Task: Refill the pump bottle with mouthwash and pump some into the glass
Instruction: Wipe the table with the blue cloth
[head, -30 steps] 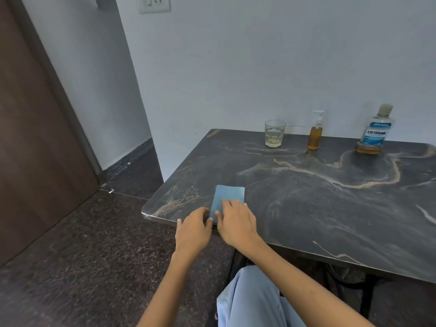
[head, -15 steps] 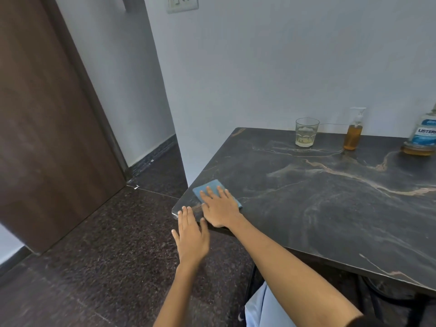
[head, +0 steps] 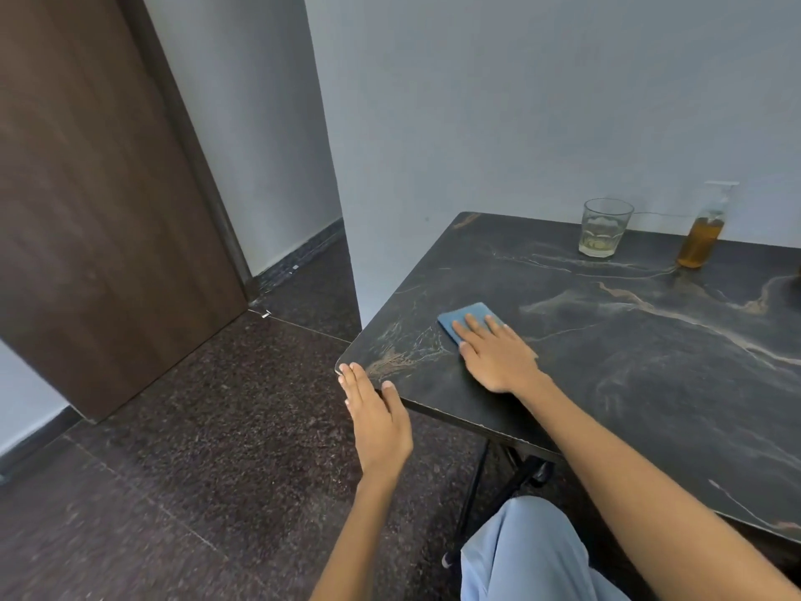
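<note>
Step in hand: wiping the tabletop, apparently after pumping.
Flat right hand pressed the folded blue cloth; left hand, fingers straight and empty, touched the dark marble-patterned table edge.

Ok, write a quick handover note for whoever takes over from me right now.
Right hand: flat on the blue cloth near the table corner.
Left hand: open, fingertips at the table edge, holding nothing.
Glass and pump bottle stand at the far edge; the glass holds a little pale liquid, the bottle amber liquid.
Mouthwash bottle not in view.
Refill and pumping look done; wiping remains.
</note>
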